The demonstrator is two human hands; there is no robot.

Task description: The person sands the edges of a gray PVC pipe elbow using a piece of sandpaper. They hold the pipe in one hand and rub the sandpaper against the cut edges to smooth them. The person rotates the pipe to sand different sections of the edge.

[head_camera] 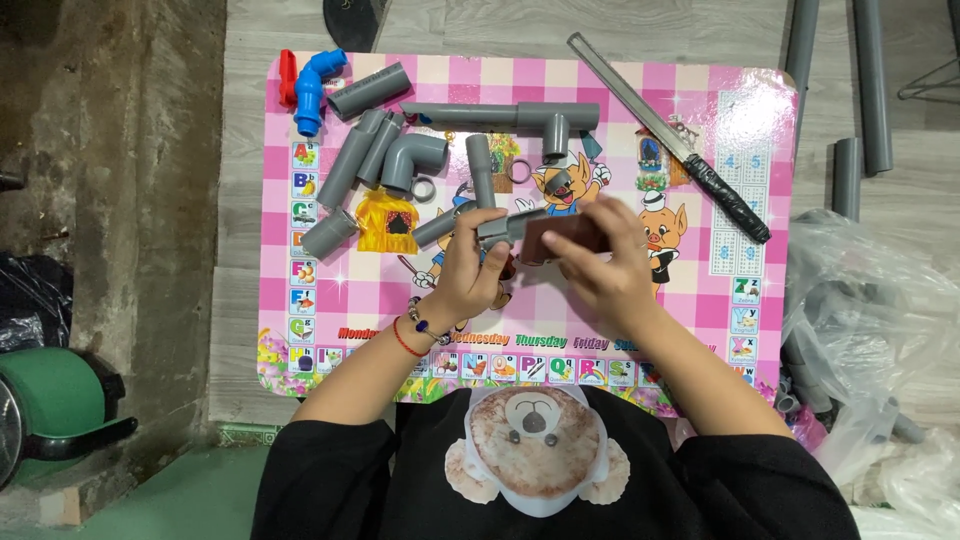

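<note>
A low pink checked table (700,300) printed with cartoon pigs, a picture alphabet down its left border and a pale number panel on its right side serves as the landmark. Just off its right edge lies a crumpled clear plastic bag (870,330) with grey pipe pieces inside, hard to count through the film. Over the middle of the table, the person's left hand (468,270) is closed around a short grey pipe piece (500,228), which sticks out above the fingers toward the right. The right hand (605,262) meets it there, fingers curled over a dark brown strip (560,238) pressed against the pipe's end; what the strip is made of cannot be told, and the hands hide the joint itself. On the table's upper left lie a blue elbow fitting (315,85) beside a red part, several loose grey pipe lengths (352,155) and a grey elbow (412,158). Along its top edge rests a grey tee assembly (510,115), and toward the upper right a long blade with a black wrapped handle (670,140) lies diagonally. More grey pipes (870,80) lie on the floor beyond the table's right corner, cut off by the frame.
</note>
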